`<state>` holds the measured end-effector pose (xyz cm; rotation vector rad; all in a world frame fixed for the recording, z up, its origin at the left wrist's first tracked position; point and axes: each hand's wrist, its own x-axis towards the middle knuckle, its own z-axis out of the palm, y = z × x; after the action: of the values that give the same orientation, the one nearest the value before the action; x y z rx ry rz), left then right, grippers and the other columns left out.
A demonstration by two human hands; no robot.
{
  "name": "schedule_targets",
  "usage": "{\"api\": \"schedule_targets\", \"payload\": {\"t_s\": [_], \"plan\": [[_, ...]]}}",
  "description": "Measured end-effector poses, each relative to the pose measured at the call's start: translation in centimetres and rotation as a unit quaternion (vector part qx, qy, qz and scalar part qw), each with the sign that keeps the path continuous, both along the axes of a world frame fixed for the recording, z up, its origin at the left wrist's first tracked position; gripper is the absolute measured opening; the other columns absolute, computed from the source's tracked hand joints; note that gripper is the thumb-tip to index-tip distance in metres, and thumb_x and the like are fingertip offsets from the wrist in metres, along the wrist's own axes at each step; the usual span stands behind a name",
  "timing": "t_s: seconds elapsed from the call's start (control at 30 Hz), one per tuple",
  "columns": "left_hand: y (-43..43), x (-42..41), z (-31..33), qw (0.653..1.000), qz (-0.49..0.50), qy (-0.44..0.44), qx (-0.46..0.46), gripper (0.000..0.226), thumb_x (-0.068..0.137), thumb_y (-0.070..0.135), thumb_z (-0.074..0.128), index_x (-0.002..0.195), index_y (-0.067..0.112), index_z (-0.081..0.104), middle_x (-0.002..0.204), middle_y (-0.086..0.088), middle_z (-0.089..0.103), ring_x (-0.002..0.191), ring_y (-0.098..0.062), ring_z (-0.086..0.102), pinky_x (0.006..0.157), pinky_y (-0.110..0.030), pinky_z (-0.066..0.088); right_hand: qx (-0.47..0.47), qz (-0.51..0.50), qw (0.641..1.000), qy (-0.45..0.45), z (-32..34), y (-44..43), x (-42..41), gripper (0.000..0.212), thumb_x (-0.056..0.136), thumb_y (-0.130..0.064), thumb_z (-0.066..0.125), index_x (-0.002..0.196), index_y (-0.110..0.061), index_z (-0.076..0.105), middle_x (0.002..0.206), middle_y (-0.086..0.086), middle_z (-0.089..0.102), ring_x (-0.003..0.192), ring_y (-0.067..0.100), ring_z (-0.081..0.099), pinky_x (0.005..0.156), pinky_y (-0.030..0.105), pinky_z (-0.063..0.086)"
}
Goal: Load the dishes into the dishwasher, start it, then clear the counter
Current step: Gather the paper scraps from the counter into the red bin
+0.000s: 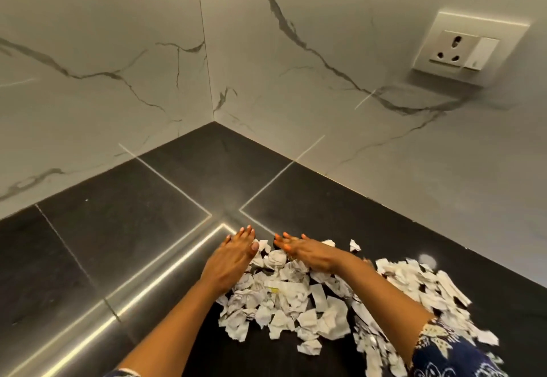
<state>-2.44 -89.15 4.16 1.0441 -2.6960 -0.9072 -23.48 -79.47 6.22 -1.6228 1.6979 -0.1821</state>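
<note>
No legible text found. We note faint marks on the torn paper scraps (296,296) on the black countertop (133,228); too small to read.

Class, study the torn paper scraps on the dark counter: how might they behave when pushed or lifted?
The paper scraps look thin and crumpled, so probably light and floppy. On the glossy counter they should slide easily. Loose and many, they may scatter.

Soft warm light, streaky glare on counter (165,273), wide-angle edge distortion.

Our glossy black counter (133,228) carries torn white paper scraps (284,296), heaped under our fingers (247,232) and spreading to their right.
</note>
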Motion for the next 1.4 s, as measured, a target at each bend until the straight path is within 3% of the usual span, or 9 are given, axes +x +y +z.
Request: {"api": "schedule_targets", "payload": {"t_s": [0.13, 0.23, 0.33, 0.47, 0.57, 0.67, 0.9, 1.13, 1.4], "plan": [[4.4, 0.0, 1.2, 0.997, 0.009, 0.046, 0.058, 0.118, 0.051, 0.091, -0.023, 0.148, 0.032, 0.01, 0.148, 0.019, 0.004, 0.132, 0.003, -0.004, 0.108, -0.022, -0.005, -0.029, -0.04, 0.999, -0.017, 1.0, 4.3, -0.5, 0.054, 0.097, -0.051, 0.017, 0.144, -0.031, 0.033, 0.154, -0.011, 0.019, 0.141, 0.0, 0.011, 0.118, 0.035, -0.005], [5.6, 1.4, 0.6, 0.958, 0.078, 0.178, 0.211, 0.096, 0.065, 0.093, 0.003, 0.145, 0.045, 0.022, 0.148, 0.019, 0.016, 0.142, -0.013, 0.013, 0.115, -0.041, 0.01, -0.116, -0.17, 0.978, -0.039, 2.1, 9.5, -2.5, 0.051, 0.098, -0.048, 0.015, 0.145, -0.031, 0.027, 0.15, -0.018, 0.015, 0.138, -0.004, 0.008, 0.114, 0.027, -0.006], [4.2, 5.3, -0.6, 0.918, 0.212, 0.246, 0.227, 0.082, 0.069, 0.092, 0.016, 0.136, 0.05, 0.037, 0.149, 0.007, 0.034, 0.137, -0.018, 0.034, 0.115, -0.046, 0.024, -0.178, -0.368, 0.91, -0.074, 1.8, 17.2, -6.7, 0.055, 0.094, -0.055, 0.02, 0.143, -0.032, 0.03, 0.149, -0.017, 0.018, 0.139, 0.001, 0.014, 0.114, 0.026, 0.003], [4.8, 5.5, -1.0, 0.952, 0.187, 0.19, 0.153, 0.092, 0.075, 0.086, 0.009, 0.145, 0.032, 0.034, 0.152, 0.005, 0.031, 0.139, -0.017, 0.03, 0.117, -0.044, 0.02, -0.165, -0.534, 0.829, 0.002, 0.9, 25.7, -11.2, 0.07, 0.087, -0.069, 0.015, 0.145, -0.032, 0.024, 0.154, -0.006, 0.019, 0.142, 0.011, 0.014, 0.119, 0.041, 0.007], [7.2, 1.7, -0.9, 0.979, 0.143, 0.134, 0.065, 0.094, 0.078, 0.081, 0.001, 0.148, 0.025, 0.028, 0.155, -0.002, 0.025, 0.143, -0.02, 0.022, 0.117, -0.044, 0.015, -0.125, -0.51, 0.851, 0.015, 0.5, 26.1, -11.1, 0.112, 0.054, -0.092, 0.002, 0.147, -0.032, 0.018, 0.152, -0.011, 0.01, 0.138, 0.01, 0.001, 0.116, 0.039, -0.003], [8.3, -1.2, -0.7, 0.982, 0.132, 0.128, 0.051, 0.113, 0.067, 0.09, -0.007, 0.149, 0.02, 0.025, 0.155, -0.005, 0.023, 0.144, -0.019, 0.017, 0.117, -0.044, 0.011, -0.12, -0.487, 0.865, 0.002, 0.0, 23.7, -9.6, 0.095, 0.068, -0.087, 0.005, 0.148, -0.037, 0.016, 0.156, -0.003, 0.013, 0.144, 0.027, 0.002, 0.117, 0.049, 0.001], [12.0, -6.3, -0.2, 0.992, 0.097, 0.079, 0.024, 0.108, 0.068, 0.087, -0.01, 0.149, 0.022, 0.021, 0.156, -0.005, 0.021, 0.144, -0.023, 0.017, 0.115, -0.047, 0.017, -0.146, -0.357, 0.923, 0.017, -0.7, 18.3, -5.9, 0.099, 0.072, -0.082, -0.007, 0.149, -0.023, 0.013, 0.156, 0.001, 0.014, 0.144, 0.015, 0.011, 0.118, 0.039, -0.003], [9.5, -6.3, 1.1, 0.972, 0.144, 0.137, 0.125, 0.082, 0.084, 0.068, 0.017, 0.151, 0.021, 0.017, 0.158, -0.006, 0.016, 0.145, -0.026, 0.015, 0.115, -0.048, 0.014, -0.175, -0.479, 0.857, -0.079, 0.9, 17.4, -9.6, 0.059, 0.098, -0.052, 0.018, 0.149, -0.022, 0.021, 0.156, -0.001, 0.018, 0.144, 0.016, 0.015, 0.119, 0.037, 0.008], [9.0, -12.0, 2.6, 0.988, 0.045, 0.069, 0.129, 0.062, 0.097, 0.052, 0.01, 0.149, 0.021, 0.023, 0.157, -0.004, 0.016, 0.146, -0.018, 0.007, 0.118, -0.041, -0.002, -0.054, -0.305, 0.95, -0.045, 0.9, 10.6, -7.4, 0.065, 0.095, -0.057, 0.006, 0.149, -0.024, 0.017, 0.158, 0.002, 0.008, 0.145, 0.018, -0.003, 0.115, 0.045, -0.014]]}}
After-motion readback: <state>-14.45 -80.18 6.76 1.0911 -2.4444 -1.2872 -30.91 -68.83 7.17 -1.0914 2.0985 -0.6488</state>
